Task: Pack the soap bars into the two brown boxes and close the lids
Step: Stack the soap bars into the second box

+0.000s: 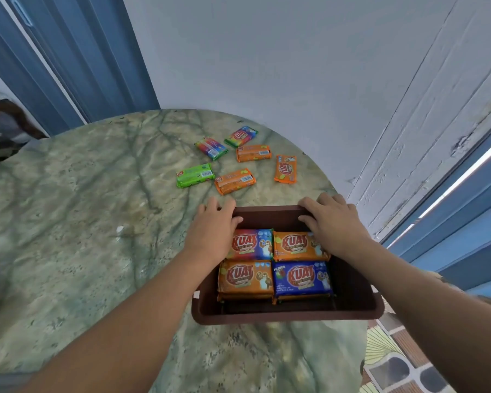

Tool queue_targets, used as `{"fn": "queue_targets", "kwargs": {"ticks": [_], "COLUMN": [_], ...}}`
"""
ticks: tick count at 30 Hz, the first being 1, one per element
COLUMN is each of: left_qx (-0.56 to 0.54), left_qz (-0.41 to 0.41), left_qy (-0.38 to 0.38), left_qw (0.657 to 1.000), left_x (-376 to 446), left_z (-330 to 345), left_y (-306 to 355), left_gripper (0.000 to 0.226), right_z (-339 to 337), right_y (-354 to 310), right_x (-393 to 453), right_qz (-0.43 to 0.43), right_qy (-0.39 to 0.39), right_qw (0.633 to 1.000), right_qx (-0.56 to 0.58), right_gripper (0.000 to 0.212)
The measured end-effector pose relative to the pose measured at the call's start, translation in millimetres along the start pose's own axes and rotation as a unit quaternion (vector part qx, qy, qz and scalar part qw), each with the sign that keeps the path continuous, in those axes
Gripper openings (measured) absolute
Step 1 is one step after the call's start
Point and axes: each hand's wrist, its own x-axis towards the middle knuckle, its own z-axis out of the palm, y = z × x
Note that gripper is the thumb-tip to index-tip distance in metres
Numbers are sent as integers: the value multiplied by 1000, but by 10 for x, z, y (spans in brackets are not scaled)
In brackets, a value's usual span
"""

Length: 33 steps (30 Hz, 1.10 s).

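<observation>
Both hands reached over the far rim of the brown box [287,314], which sat on the near right part of the marble bench [68,236], close to its edge. The left hand [214,231] had its fingers curled over the far left corner of the box, thumb inside the wall; the right hand [333,222] gripped the far right corner the same way. Each grip looked closed around the rim, or around a lid folded back behind it, though no lid could be made out.

The risk, as I judged it: if a lid was to be swung forward, the top layer of bars sat fairly high and could stop it closing flat, and a hard pull might drag the box toward the near edge of the bench.

The count stood thus. One brown box was in view; the second was not seen. Inside it four bars showed on top: a multicoloured one [251,244], two orange ones [299,246] [245,279], and a blue one [301,279], with edges of more bars beneath, number unclear. Loose on the bench beyond lay six more: two multicoloured [211,148] [241,136], one green [194,175], and three orange [253,153] [235,181] [286,169], all well apart from the box.
</observation>
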Motion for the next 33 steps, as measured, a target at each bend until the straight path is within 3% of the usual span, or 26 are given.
{"fn": "queue_targets", "kwargs": {"ticks": [17,20,26,33], "left_qx": [-24,1,46,9], "left_qz": [-186,-188,-181,-183], "left_qy": [5,5,36,36], "left_qw": [982,982,982,982], "left_x": [584,583,560,570], "left_z": [45,44,57,-72], "left_y": [44,61,85,108], "left_gripper": [32,40,33,43], "right_z": [-87,-89,-54,-219], "right_y": [196,196,210,166], "right_x": [1358,1346,1351,1392], "right_qz": [-165,-170,-166,-146], "right_qy": [-32,-26,-25,-82], "right_qw": [986,985,986,980], "right_qx": [-17,-19,-16,109], "right_gripper": [28,27,29,46]}}
